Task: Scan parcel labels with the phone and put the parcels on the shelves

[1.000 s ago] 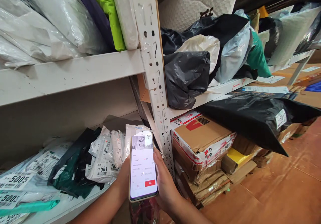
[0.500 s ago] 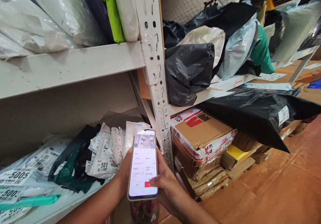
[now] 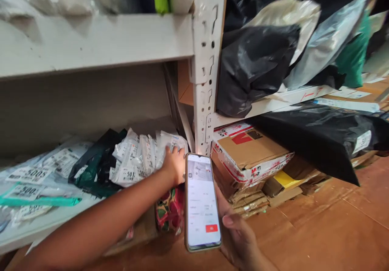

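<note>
My right hand (image 3: 235, 230) is wrapped round a smartphone (image 3: 203, 206), with the thumb beside its right edge. The lit screen has a red button near the bottom. My left hand (image 3: 175, 163) reaches onto the lower shelf, its fingers apart and against the front of a white plastic parcel (image 3: 174, 139). Left of it, several small white parcels (image 3: 132, 159) with printed labels lean in a row. A dark green and black bag (image 3: 99, 165) lies beyond them. Below my left wrist is a patterned red and green item (image 3: 170, 212), partly hidden by the phone.
A white perforated post (image 3: 204, 72) stands between two shelf bays. On the right are a taped carton (image 3: 247, 147), a large black parcel (image 3: 319, 137) jutting over the floor, and black and white bags (image 3: 255, 68) above. Labelled parcels (image 3: 30, 173) lie at left.
My left hand has come from behind the phone to the white parcel on the shelf. The phone has shifted right, and my right thumb has left its screen. The view has tilted down.
</note>
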Tool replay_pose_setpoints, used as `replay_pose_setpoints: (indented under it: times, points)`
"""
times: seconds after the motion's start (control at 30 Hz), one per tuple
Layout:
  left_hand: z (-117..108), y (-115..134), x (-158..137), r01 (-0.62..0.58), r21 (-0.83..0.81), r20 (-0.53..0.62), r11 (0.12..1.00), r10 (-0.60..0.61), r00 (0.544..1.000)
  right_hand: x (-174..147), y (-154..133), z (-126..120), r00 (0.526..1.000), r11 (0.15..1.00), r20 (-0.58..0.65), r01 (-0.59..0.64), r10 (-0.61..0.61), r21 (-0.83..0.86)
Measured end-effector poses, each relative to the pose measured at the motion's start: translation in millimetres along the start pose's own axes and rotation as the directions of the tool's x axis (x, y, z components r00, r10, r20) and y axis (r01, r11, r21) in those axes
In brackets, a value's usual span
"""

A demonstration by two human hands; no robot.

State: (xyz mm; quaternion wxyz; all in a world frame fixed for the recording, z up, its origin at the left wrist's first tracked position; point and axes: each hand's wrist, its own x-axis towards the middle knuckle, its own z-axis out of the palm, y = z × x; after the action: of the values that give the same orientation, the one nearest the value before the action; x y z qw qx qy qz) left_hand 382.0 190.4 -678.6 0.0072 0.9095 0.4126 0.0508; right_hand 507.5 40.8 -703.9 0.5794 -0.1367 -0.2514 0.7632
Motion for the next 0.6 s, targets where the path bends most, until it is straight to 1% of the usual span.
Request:
replay_pose_setpoints:
  times: [0.07,0.1,0.17,0.23,0.37,0.43,0.5,0.53,0.57,0.6]
  points:
    - [-5,0,-2,0.022,0.078,0.066,0.997,-0.028,0.997,-11,-5,-4,0.998,1.000,-0.063,-0.008,0.006,-0.028]
    - [-6,0,-3,0.021,0.111,0.080,0.994,-0.030,0.996,-14,-7,-5,0.996,0.999,-0.092,-0.018,0.013,-0.044]
    - [-5,-1,-2,-0.001,0.176,0.076,0.984,-0.013,0.997,-19,-9,-7,0.990,0.996,-0.139,-0.040,0.028,-0.085]
    - [-3,-1,0,-0.033,0.234,0.083,0.972,0.014,0.996,-20,-10,-8,0.983,0.991,-0.181,-0.042,0.018,-0.128]
    - [-5,1,6,-0.063,0.257,0.121,0.964,0.032,0.992,-20,-10,-10,0.968,0.981,-0.250,-0.017,-0.033,-0.196]
    - [-10,4,2,-0.079,0.248,0.115,0.965,0.052,0.992,-22,-9,-11,0.961,0.976,-0.273,-0.025,-0.035,-0.215]
    - [-17,6,-14,-0.096,0.225,0.056,0.970,0.086,0.995,-26,-8,-12,0.956,0.971,-0.291,-0.033,-0.039,-0.239]
    - [-19,7,-28,-0.108,0.189,0.016,0.976,0.107,0.994,-28,-7,-13,0.954,0.967,-0.298,-0.037,-0.040,-0.251]
    - [-20,9,-45,-0.127,0.118,-0.022,0.985,0.130,0.991,-31,-5,-14,0.952,0.965,-0.304,-0.051,-0.031,-0.259]
    - [-19,10,-65,-0.147,0.005,-0.052,0.989,0.147,0.988,-34,-2,-14,0.952,0.963,-0.307,-0.072,-0.012,-0.260]
